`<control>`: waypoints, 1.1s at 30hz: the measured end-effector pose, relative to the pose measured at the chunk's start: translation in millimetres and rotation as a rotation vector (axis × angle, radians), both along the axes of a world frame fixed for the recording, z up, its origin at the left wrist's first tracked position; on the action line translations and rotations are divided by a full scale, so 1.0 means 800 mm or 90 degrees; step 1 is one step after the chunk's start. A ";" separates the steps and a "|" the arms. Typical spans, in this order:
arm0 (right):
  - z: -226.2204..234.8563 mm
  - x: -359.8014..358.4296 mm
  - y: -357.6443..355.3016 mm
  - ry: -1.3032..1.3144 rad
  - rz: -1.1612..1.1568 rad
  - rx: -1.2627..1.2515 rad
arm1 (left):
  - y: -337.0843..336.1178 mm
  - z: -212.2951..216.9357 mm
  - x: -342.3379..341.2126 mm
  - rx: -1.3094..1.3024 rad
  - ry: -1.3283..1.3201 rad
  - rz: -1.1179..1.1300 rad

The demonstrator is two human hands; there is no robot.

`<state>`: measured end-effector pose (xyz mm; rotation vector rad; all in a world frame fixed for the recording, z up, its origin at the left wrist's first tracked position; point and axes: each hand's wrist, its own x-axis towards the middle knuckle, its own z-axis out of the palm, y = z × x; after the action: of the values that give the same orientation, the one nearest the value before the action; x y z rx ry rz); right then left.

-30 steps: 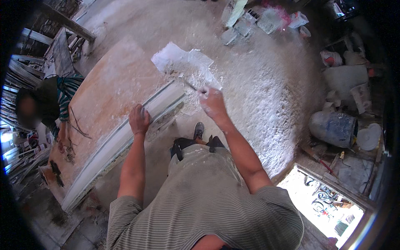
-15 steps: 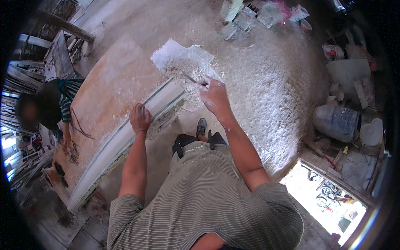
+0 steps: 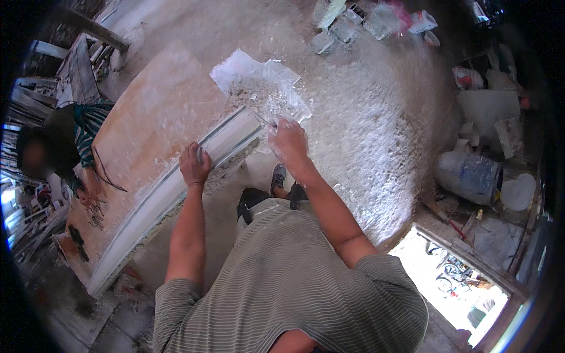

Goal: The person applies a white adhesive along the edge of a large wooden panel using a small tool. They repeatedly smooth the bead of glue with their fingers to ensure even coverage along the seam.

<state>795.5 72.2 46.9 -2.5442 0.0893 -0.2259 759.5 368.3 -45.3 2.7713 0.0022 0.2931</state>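
A long, curved pale moulding (image 3: 159,188) with raised edges lies along the rim of a brown board, running from lower left to upper middle. My left hand (image 3: 194,166) lies over the moulding with fingers spread and thumb apart; a small grey patch between them is unclear. At the moulding's upper end, my right hand (image 3: 288,140), dusted white, is closed round a thin-bladed knife (image 3: 260,119). Its blade points up and left, touching or just above the end. Beyond that end lie a torn white sheet (image 3: 238,69) and crumbly white debris (image 3: 268,97).
The large brown board (image 3: 159,97) spreads to the left, where a co-worker's hand (image 3: 89,191) is near thin dark strands. White, rough-coated floor (image 3: 371,135) lies to the right. A dusty blue drum (image 3: 469,175) stands near a bright doorway (image 3: 447,276). Scraps and containers (image 3: 382,23) lie at the top.
My right hand has moved left and slightly down, bringing the knife blade from beyond the moulding's end to it. My left hand stays on the moulding; the whole view has shifted slightly.
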 end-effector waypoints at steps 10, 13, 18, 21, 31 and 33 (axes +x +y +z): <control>-0.047 0.077 -0.080 0.454 0.077 0.296 | -0.004 0.008 0.004 -0.008 -0.015 -0.007; 0.022 0.055 -0.056 0.199 0.086 0.189 | 0.003 0.000 0.000 -0.011 -0.034 -0.007; 0.011 0.029 -0.029 0.092 0.049 0.103 | 0.000 0.008 0.004 0.008 -0.037 -0.013; -0.057 0.054 -0.012 0.200 0.068 -0.064 | 0.003 0.007 0.000 0.013 -0.039 -0.030; -0.078 0.064 -0.025 0.215 0.064 -0.011 | -0.006 0.004 0.005 0.012 -0.016 -0.026; -0.067 0.075 -0.038 0.214 0.077 0.080 | 0.000 0.002 0.005 0.008 -0.014 -0.015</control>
<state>855.8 41.7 -6.5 -2.4283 0.0754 0.2492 763.9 367.9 -43.8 2.7781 -0.0385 0.3192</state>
